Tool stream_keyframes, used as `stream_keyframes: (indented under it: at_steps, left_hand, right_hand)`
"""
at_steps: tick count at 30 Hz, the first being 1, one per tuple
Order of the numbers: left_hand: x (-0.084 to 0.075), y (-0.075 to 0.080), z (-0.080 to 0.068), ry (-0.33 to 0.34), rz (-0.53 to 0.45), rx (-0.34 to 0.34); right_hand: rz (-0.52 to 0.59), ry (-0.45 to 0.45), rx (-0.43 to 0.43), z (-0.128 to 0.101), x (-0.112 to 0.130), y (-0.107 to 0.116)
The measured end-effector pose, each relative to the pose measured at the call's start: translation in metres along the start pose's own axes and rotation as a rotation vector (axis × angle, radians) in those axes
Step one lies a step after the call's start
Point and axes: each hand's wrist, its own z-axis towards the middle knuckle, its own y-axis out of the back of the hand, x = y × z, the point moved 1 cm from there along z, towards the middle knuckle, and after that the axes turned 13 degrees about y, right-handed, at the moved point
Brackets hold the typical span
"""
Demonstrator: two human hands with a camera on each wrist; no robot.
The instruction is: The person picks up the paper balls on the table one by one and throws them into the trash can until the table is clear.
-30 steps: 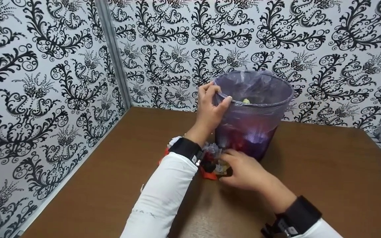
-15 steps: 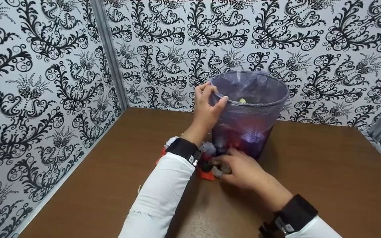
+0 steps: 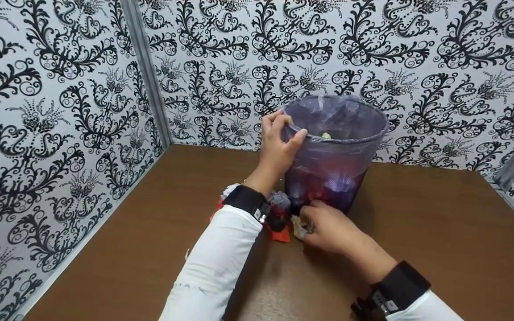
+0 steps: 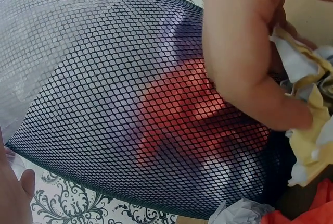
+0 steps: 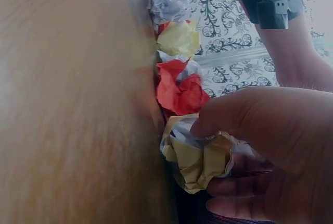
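One worktop (image 3: 440,240) carries the mesh bin (image 3: 337,165), gripped at its rim by the left hand (image 3: 278,140), while, at the near side of the bin's base, the right hand (image 3: 332,228) has curled in and pinches a crumpled tan-and-white paper ball (image 5: 196,162), which now appears secured.

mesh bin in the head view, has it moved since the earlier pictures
No, the mesh bin keeps its place against the grey corner post; both shifted left together in frame.

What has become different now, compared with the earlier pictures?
The right hand has curled round the tan crumpled paper, which seems shifted slightly right, away from the red crumpled paper. The left hand still grips the mesh wastebasket, which stays in place.
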Motion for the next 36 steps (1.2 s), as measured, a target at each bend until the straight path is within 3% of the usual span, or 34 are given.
stream_keyframes:
  at_steps: [7, 14, 24, 31, 36]
  left_hand:
    - [0.002, 0.000, 0.000, 0.010, 0.011, 0.006]
    - [0.004, 0.001, 0.000, 0.008, 0.017, -0.011]
    - [0.002, 0.000, 0.001, 0.011, -0.011, 0.002]
    - [0.000, -0.002, 0.002, 0.012, -0.015, 0.018]
    - [0.001, -0.001, 0.003, 0.016, -0.029, 0.019]
  right_hand:
    - [0.041, 0.112, -0.064, -0.003, 0.003, 0.015]
    - [0.096, 0.197, -0.155, -0.008, 0.010, 0.050]
    - [0.157, 0.245, -0.337, -0.020, 0.020, 0.100]
    - [0.125, 0.311, -0.453, -0.024, 0.030, 0.130]
    - [0.102, 0.298, -0.507, -0.019, 0.030, 0.163]
